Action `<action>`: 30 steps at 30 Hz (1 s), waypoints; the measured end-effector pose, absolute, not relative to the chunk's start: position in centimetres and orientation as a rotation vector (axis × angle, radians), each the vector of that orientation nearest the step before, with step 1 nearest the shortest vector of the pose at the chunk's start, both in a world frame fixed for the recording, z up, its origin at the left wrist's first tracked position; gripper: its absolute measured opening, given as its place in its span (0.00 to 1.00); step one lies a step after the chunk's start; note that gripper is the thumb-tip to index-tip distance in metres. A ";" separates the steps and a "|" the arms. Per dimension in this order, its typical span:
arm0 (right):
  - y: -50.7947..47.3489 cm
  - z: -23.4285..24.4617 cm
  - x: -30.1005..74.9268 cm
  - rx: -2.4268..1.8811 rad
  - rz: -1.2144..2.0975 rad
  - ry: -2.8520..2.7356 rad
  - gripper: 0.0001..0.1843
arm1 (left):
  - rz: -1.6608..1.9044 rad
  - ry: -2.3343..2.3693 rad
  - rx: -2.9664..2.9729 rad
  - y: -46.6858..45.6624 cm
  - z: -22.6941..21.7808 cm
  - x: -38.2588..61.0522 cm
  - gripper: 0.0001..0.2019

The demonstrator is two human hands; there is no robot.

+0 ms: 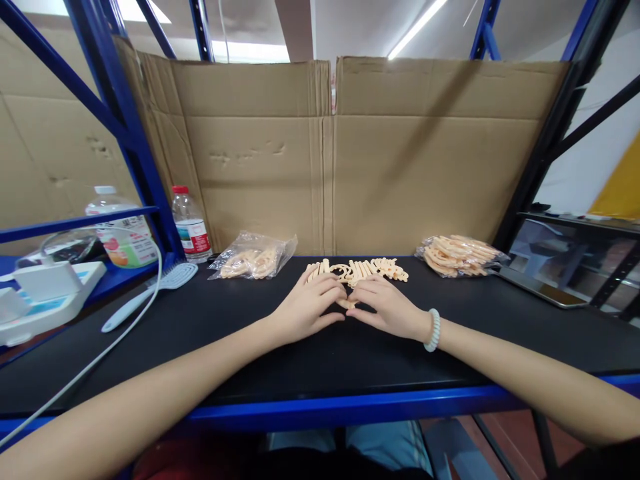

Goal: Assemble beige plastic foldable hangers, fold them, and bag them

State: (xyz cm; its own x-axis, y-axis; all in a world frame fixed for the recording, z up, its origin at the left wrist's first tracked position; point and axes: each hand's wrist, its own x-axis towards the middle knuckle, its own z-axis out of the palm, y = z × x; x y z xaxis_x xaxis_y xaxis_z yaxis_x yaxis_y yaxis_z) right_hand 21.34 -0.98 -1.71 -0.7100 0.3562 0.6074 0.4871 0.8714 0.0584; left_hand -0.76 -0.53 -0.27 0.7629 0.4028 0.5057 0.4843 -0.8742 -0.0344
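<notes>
Two tall cardboard panels stand behind a black tabletop. Over the middle of that tabletop the left hand and right hand come together, fingertips nearly meeting. A clear bag of pale pieces lies toward the back right; a looser, smaller-filled bag lies back left, near a red-capped bottle. A pale hairbrush rests farther left, beside a white cable. Just beyond the fingers, loose pale pieces spread in a cluster, partly hidden by both hands.

The smallest thing is one pale piece between the hands, on the near side of that cluster. The right thumb and fingers pinch its right end from below and above. The left fingers curl over its left end, the left thumb apart beneath; whether they press on it I cannot tell.
</notes>
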 end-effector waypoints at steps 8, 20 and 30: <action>-1.6 -1.5 21.0 -0.598 -0.385 -2.505 0.13 | -0.641 -0.739 -2.931 -0.7 -0.6 -0.5 0.07; -1.7 -1.7 20.2 -0.588 0.109 -2.428 0.11 | -0.817 -0.744 -2.996 -0.7 -1.2 -0.3 0.07; -0.3 -1.7 20.7 -0.822 0.602 -2.110 0.17 | -0.701 -0.589 -2.944 -0.1 0.5 -1.4 0.06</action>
State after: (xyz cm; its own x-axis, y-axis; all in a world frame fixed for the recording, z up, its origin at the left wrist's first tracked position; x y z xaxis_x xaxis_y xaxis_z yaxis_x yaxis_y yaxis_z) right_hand 20.68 -0.27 -1.74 -0.4891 0.7203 0.4919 0.3524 0.6790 -0.6440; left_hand -1.41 -0.12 0.47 0.8240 0.3509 0.4449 0.3777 -0.9254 0.0305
